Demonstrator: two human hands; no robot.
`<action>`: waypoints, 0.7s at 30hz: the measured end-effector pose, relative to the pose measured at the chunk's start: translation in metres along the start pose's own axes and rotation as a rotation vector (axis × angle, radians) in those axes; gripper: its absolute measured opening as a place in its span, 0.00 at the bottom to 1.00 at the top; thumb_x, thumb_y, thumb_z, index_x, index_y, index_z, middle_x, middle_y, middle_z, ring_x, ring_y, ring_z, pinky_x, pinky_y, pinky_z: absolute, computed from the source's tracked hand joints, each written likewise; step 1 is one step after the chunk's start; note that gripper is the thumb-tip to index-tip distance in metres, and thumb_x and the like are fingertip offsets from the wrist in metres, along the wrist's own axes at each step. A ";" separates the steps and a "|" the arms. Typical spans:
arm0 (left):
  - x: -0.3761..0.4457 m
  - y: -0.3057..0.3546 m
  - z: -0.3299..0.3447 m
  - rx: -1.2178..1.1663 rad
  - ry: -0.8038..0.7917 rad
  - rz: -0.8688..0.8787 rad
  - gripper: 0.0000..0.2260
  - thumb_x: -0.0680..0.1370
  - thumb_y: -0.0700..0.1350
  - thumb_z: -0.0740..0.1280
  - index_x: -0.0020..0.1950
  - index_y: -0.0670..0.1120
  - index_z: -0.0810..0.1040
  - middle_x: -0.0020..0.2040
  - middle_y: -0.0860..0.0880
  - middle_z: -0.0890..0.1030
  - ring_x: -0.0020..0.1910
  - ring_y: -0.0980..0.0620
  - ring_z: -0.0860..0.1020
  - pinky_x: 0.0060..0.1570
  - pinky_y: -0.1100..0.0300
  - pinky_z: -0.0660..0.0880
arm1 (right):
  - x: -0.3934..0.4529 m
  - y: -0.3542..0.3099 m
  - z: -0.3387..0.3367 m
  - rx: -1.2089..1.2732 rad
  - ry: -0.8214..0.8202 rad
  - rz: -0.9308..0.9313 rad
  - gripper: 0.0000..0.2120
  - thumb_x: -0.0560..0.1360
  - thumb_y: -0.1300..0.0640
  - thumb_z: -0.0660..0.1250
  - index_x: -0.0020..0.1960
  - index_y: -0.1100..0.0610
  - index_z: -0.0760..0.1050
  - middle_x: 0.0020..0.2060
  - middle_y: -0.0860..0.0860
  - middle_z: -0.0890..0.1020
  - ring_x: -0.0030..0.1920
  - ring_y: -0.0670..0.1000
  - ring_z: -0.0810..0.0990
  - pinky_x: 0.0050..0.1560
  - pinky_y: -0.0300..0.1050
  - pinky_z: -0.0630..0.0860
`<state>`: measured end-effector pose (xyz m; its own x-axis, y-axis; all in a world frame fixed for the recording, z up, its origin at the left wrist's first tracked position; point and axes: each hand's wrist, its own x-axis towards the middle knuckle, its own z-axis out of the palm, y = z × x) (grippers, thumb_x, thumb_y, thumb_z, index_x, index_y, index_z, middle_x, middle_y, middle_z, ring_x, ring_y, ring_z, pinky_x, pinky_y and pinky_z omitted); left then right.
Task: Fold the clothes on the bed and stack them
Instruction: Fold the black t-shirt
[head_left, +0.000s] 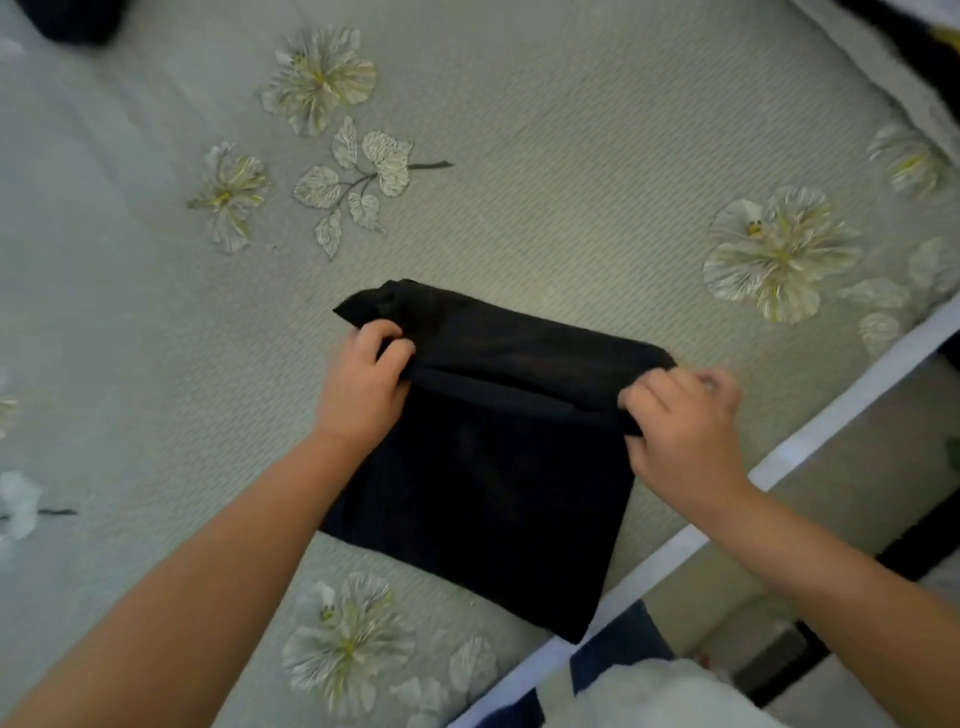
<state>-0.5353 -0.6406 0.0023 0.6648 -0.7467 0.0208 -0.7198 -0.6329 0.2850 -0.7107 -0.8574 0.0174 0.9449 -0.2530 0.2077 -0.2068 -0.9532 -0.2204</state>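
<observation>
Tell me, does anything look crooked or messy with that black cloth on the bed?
Slightly. The black garment lies skewed to the bed's white edge, and one pointed corner pokes out past the left hand. The right hand pinches the other end of the fold. Nothing looks torn or spilled.

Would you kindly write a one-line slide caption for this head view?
Left hand and right hand grip a black garment's folded edge on the floral bedspread.

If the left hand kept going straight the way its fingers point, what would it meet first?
The left hand grips the black garment with its fingers pointing right, so it would likely run into the garment's folded top layer first. Depth is unclear.
</observation>
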 end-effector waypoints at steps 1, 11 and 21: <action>-0.027 -0.001 0.002 0.006 -0.029 0.006 0.08 0.65 0.31 0.66 0.42 0.32 0.78 0.46 0.31 0.78 0.38 0.32 0.77 0.35 0.45 0.77 | -0.025 -0.014 0.002 0.001 -0.048 -0.008 0.10 0.53 0.72 0.65 0.31 0.60 0.75 0.28 0.53 0.77 0.30 0.55 0.77 0.44 0.46 0.59; -0.193 -0.012 0.041 0.074 -0.429 -0.267 0.21 0.72 0.39 0.70 0.64 0.41 0.73 0.69 0.39 0.68 0.61 0.30 0.69 0.62 0.36 0.63 | -0.170 -0.121 0.045 -0.092 -0.421 0.211 0.24 0.42 0.62 0.82 0.37 0.58 0.81 0.31 0.52 0.79 0.32 0.53 0.80 0.46 0.53 0.75; -0.178 -0.012 0.043 0.225 -0.419 0.118 0.33 0.70 0.51 0.71 0.71 0.44 0.63 0.69 0.39 0.68 0.70 0.40 0.62 0.66 0.39 0.55 | -0.168 -0.138 0.054 -0.162 -0.587 0.234 0.44 0.47 0.38 0.79 0.56 0.62 0.78 0.56 0.60 0.80 0.55 0.59 0.80 0.64 0.57 0.65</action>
<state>-0.6537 -0.5088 -0.0464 0.4720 -0.8045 -0.3606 -0.8413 -0.5333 0.0886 -0.8273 -0.6742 -0.0382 0.8424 -0.3681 -0.3936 -0.4161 -0.9084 -0.0411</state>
